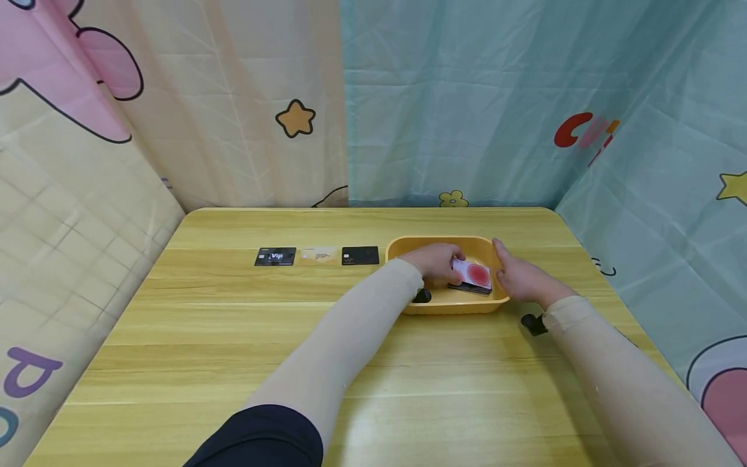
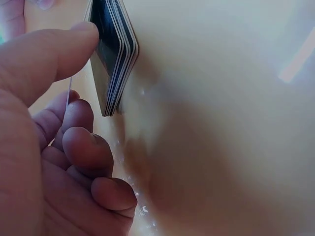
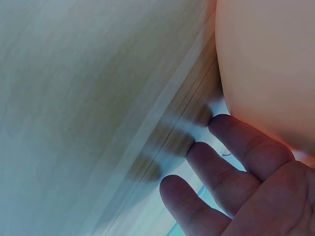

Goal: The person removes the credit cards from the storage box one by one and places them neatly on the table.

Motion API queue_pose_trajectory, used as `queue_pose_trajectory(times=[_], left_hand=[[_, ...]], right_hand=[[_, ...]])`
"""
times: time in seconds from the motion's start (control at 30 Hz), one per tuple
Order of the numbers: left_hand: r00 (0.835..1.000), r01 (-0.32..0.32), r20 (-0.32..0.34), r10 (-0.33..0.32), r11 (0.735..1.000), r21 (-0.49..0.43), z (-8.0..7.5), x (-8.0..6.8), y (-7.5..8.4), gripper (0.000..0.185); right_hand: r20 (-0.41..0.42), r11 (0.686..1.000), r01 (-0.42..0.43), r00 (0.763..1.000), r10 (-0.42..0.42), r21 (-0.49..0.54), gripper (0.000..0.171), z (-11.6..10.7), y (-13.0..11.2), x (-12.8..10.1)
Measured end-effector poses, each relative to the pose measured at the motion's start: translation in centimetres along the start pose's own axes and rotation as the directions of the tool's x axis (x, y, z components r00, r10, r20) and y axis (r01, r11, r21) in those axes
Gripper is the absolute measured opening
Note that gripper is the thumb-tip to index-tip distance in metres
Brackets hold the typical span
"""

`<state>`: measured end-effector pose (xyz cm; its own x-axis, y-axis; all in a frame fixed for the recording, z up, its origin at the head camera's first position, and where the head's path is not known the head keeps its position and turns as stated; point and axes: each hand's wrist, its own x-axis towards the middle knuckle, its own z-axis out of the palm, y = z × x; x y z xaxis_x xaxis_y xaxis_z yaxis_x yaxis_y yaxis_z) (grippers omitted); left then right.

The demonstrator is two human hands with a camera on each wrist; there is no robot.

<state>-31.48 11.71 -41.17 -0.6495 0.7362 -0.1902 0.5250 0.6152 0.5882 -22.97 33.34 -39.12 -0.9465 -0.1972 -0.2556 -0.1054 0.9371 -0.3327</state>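
Observation:
A yellow plastic basket (image 1: 452, 309) stands on the table toward the right. Inside it, my left hand (image 1: 434, 261) pinches a pale card (image 1: 477, 274) with a red round print. The left wrist view shows this card's thin edge (image 2: 69, 92) between thumb and fingers. Close beside it is a stack of cards (image 2: 117, 64), seen from the edge; its dark lower part (image 1: 470, 289) shows under the pale card. My right hand (image 1: 522, 279) grips the basket's right side at the rim. Several of its fingers (image 3: 214, 162) lie along the outside of the wall.
Left of the basket, three cards lie in a row: a black VIP card (image 1: 275, 257), a pale gold card (image 1: 318, 255) and another black card (image 1: 360, 255). Patterned curtains (image 1: 443, 97) hang behind and beside the wooden table (image 1: 233, 350).

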Motion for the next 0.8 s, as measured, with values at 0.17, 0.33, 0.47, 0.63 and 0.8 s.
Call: queue_pose_trajectory(times=[0.17,0.33,0.47,0.63,0.8], left_hand=[[1.0,0.011,0.002,-0.011,0.999,-0.043,-0.1,0.2,0.1,0.054],[1.0,0.017,-0.011,-0.018,0.997,-0.072,-0.2,0.4,0.1,0.053],[1.0,-0.019,-0.017,0.017,0.998,-0.065,-0.4,0.5,0.1,0.053],[0.997,-0.08,-0.008,0.08,0.996,-0.039,-0.8,0.3,0.2,0.051],[0.996,-0.088,-0.001,0.088,0.996,-0.006,-1.3,0.0,0.4,0.051]], right_hand=[[0.001,1.0,-0.006,1.0,0.006,0.014,0.073,-0.1,0.0,-0.1],[-0.009,1.0,0.001,1.0,-0.001,0.012,0.073,-0.1,-0.2,-0.3],[-0.019,1.0,0.012,1.0,-0.012,-0.003,0.072,-0.1,-0.2,-0.4],[-0.025,1.0,0.021,0.999,-0.021,-0.022,0.071,0.0,-0.2,-0.3],[-0.03,0.999,0.021,0.999,-0.022,-0.029,0.07,0.0,-0.1,-0.4]])
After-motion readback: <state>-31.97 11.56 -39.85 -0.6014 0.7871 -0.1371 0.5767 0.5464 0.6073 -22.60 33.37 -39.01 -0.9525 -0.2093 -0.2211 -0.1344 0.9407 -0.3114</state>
